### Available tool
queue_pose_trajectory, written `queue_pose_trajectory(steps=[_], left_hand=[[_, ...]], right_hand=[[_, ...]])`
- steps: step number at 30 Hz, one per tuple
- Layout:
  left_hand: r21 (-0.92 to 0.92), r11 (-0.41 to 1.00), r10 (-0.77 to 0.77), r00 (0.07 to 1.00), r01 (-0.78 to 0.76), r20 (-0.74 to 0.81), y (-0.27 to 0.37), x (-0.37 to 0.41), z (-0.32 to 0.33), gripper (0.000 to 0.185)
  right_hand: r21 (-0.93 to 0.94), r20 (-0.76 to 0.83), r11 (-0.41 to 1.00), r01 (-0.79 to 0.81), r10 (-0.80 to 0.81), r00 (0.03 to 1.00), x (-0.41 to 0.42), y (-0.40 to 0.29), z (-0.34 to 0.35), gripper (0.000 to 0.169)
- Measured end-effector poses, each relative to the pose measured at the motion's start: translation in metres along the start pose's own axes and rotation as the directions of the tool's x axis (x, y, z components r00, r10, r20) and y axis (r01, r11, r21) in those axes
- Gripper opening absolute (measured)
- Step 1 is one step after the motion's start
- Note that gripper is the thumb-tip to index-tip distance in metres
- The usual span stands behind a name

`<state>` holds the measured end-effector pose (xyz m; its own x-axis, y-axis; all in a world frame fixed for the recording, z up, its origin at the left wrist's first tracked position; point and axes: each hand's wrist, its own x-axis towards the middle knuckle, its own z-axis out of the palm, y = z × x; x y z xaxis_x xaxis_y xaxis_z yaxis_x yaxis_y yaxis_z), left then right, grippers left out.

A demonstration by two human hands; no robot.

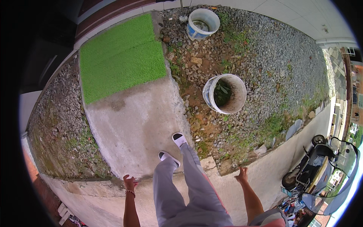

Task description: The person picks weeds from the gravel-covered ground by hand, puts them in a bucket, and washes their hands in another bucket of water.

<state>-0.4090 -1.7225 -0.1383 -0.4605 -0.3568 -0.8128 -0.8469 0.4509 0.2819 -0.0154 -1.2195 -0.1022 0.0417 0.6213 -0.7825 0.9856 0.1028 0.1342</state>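
Observation:
My left hand (pixel 130 182) hangs at my side with a beaded bracelet (pixel 130 193) on the wrist. Its fingers are bent but apart, and I see nothing in them. On the other side my right hand (pixel 242 175) is held out low, fingers spread and empty. Both hands are over the pale pavement edge. Before me runs a concrete path (pixel 133 122), where my feet in white slippers (pixel 179 139) are in mid-stride. A bright green artificial grass mat (pixel 122 56) covers the path's far part.
Right of the path, a white bucket (pixel 225 93) with green plant matter inside stands on gravel (pixel 272 71). Farther off are another white bucket (pixel 203 24) and a white-headed brush (pixel 183 18). A scooter (pixel 312 164) is parked at the right. Rough ground (pixel 62 136) borders the path's left.

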Motion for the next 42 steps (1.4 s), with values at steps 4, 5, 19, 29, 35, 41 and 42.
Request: queue_pose_trajectory(steps=[4, 5, 19, 29, 35, 41, 42], left_hand=[[-0.109, 0.982, -0.154, 0.987, 0.157, 0.044, -0.021, -0.019, -0.034, 0.041], [-0.117, 0.971, -0.2, 0.978, 0.206, 0.065, -0.025, -0.024, -0.041, 0.04], [-0.442, 0.846, -0.212, 0.949, 0.298, 0.235, 0.071, -0.019, -0.145, 0.038], [-0.361, 0.92, -0.08, 0.975, 0.153, 0.21, 0.302, 0.058, -0.194, 0.024], [-0.152, 0.987, 0.092, 0.958, -0.052, 0.272, 0.507, 0.094, -0.133, 0.026], [-0.063, 0.985, 0.173, 0.934, -0.161, 0.314, 0.693, 0.085, -0.057, 0.023], [-0.016, 0.987, 0.154, 0.94, -0.157, 0.304, 0.716, 0.077, -0.056, 0.024]], right_hand=[[0.376, 0.279, 0.832, -0.407, 0.317, 0.906, -0.028, 0.053, 0.0, 0.019], [0.458, 0.263, 0.769, -0.446, 0.363, 0.894, -0.043, 0.037, -0.015, 0.024], [-0.028, -0.352, 0.983, 0.184, -0.181, 0.918, -0.084, -0.394, -0.196, 0.037], [0.082, -0.045, 0.972, 0.222, -0.219, 0.975, -0.084, -0.385, -0.172, 0.077], [0.275, 0.256, 0.933, -0.232, 0.161, 0.953, -0.09, -0.334, -0.111, 0.057], [0.352, 0.571, 0.747, -0.564, 0.306, 0.762, -0.111, -0.419, -0.121, 0.05], [0.384, 0.623, 0.715, -0.584, 0.266, 0.736, -0.119, -0.462, -0.144, 0.046]])
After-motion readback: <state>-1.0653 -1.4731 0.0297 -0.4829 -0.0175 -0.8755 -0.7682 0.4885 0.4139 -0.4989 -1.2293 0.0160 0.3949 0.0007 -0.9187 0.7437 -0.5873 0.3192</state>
